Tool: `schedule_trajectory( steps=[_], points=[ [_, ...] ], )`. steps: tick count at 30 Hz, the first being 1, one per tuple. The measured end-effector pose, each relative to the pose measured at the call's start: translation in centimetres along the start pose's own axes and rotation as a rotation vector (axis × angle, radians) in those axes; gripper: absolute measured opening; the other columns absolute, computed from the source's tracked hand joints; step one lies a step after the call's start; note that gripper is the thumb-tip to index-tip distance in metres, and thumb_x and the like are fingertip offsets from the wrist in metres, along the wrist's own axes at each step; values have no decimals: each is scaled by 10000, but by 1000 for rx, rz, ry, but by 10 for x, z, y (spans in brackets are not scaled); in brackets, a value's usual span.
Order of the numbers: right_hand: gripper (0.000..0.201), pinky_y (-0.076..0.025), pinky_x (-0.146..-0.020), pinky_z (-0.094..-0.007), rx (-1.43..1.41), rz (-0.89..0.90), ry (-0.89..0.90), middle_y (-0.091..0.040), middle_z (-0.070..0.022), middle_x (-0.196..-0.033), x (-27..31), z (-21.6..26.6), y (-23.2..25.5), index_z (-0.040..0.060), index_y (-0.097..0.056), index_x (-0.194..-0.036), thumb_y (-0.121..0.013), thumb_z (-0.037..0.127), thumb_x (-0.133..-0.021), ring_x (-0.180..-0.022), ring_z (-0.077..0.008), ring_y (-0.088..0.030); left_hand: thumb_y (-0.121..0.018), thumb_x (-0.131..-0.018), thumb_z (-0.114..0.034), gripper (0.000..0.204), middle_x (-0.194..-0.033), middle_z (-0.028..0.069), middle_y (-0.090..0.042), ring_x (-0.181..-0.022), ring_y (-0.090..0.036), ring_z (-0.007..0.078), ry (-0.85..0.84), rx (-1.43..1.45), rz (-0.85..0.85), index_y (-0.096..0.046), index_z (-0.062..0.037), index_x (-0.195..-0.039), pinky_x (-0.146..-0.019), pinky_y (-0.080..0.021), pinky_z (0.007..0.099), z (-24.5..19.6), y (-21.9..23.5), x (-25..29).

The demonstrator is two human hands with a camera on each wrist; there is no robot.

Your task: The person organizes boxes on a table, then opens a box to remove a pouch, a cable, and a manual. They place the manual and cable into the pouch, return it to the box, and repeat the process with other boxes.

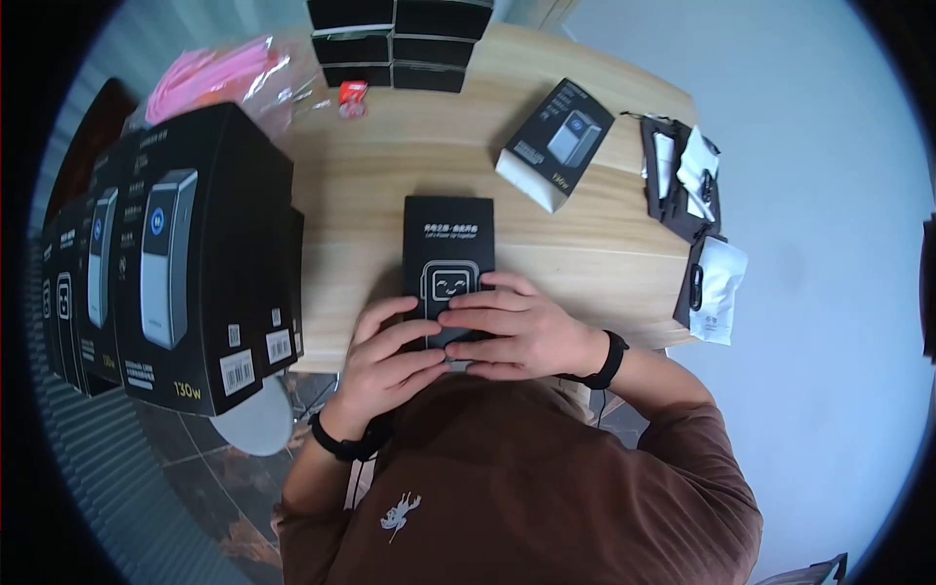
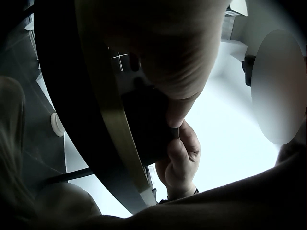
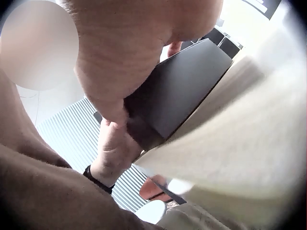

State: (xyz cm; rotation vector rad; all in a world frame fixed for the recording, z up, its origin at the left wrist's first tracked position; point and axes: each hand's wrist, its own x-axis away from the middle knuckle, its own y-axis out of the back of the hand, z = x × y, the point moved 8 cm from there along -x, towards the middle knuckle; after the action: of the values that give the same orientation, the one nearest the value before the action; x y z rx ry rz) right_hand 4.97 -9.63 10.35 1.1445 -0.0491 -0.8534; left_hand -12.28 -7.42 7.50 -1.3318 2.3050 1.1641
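A black box (image 1: 448, 216) with a smiling-screen drawing lies on the wooden table near its front edge. My left hand (image 1: 388, 363) grips its left side and near end, fingers curled over the top. From the right, my right hand (image 1: 512, 330) holds the same box, fingertips on the top face and right side. Both thumbs are close together at the near end. In the left wrist view the left hand (image 2: 168, 52) and right hand (image 2: 180, 165) meet at the dark box (image 2: 146, 124). The right wrist view shows the box's side (image 3: 182, 86) beneath my right hand (image 3: 124, 48).
Large black boxes (image 1: 210, 253) stand at the left. Stacked small boxes (image 1: 395, 47), a red packet (image 1: 353, 97) and pink items in plastic (image 1: 210, 78) are at the back. Another box (image 1: 558, 141) lies back right, beside black trays (image 1: 682, 219) with cables and a white packet (image 1: 720, 288).
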Motion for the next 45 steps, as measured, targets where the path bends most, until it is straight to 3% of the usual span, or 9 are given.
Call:
schedule_trajectory(
  steps=[3,8,12,20,25,32,39,42,45],
  points=[
    [239,-417,-1155,-478,-140,-17,-29,-689,-103,-1345,1,-8,16,140,-773,-1043,-845,217,-828,-1297,-313,-622,-922,-680,-119,254,-1226,46,-710,-1262,-587,359,-11,-32,15,-758,-132,-874,-1058,-492,534,-4,0,-5],
    [534,-440,-1108,-509,303,-479,-508,-601,-193,-1415,19,-78,83,72,-662,-1271,-854,181,-784,-1315,-423,-553,-892,-697,-217,361,-1263,56,-675,-1262,-588,324,-1,-274,145,-717,-156,-1008,-1170,-364,610,-28,-12,-18],
    [590,-445,-1108,-497,526,-414,-681,-582,-200,-1440,17,-120,94,57,-628,-1336,-824,121,-783,-1313,-439,-544,-869,-715,-465,593,-1241,31,-641,-1242,-583,279,68,-449,127,-709,-149,-1190,-1195,-330,630,-38,-24,-28],
    [522,-470,-1087,-475,432,-387,-608,-623,-196,-1359,31,-120,91,21,-667,-1221,-675,-72,-707,-1260,-426,-578,-842,-714,-418,448,-1248,141,-586,-1351,-482,374,227,-505,54,-634,-107,-961,-1141,-378,644,-39,-26,-40],
    [492,-465,-1090,-467,348,-362,-581,-625,-197,-1341,38,-96,82,12,-668,-1180,-639,-101,-702,-1254,-424,-581,-808,-725,-322,564,-1587,214,-390,-1397,-399,509,364,-571,130,-609,-79,-1192,-1111,-406,639,-31,-10,-37],
    [389,-498,-1000,-414,409,-537,-540,-658,-176,-1163,61,-92,97,1,-667,-1071,-626,-136,-710,-1121,-377,-630,-805,-712,-309,683,-1524,156,-457,-1356,-442,459,359,-404,15,-587,-100,-1325,-1051,-472,551,-29,2,-30],
    [198,-397,-587,-265,409,-844,-359,-575,-71,-897,70,-71,138,15,-647,-927,-662,-122,-785,-733,-145,-521,-843,-657,-312,691,-1373,150,-578,-1185,-576,462,-71,-182,-275,-628,-93,-1276,-965,-493,540,-156,114,-33],
    [188,-454,-663,-304,347,-856,-341,-570,-106,-884,65,-50,131,5,-637,-931,-645,-109,-782,-764,-218,-563,-847,-615,-336,662,-1327,195,-579,-1179,-583,454,-129,-415,-419,-657,-59,-1185,-912,-474,515,-180,197,-26],
    [215,-520,-691,-335,240,-755,-343,-617,-137,-903,50,-27,99,38,-655,-937,-657,-84,-760,-797,-273,-630,-789,-652,-220,635,-1387,226,-546,-1273,-544,414,-97,-828,-648,-617,-18,-1229,-1072,-441,543,-180,274,-10]
  ],
)
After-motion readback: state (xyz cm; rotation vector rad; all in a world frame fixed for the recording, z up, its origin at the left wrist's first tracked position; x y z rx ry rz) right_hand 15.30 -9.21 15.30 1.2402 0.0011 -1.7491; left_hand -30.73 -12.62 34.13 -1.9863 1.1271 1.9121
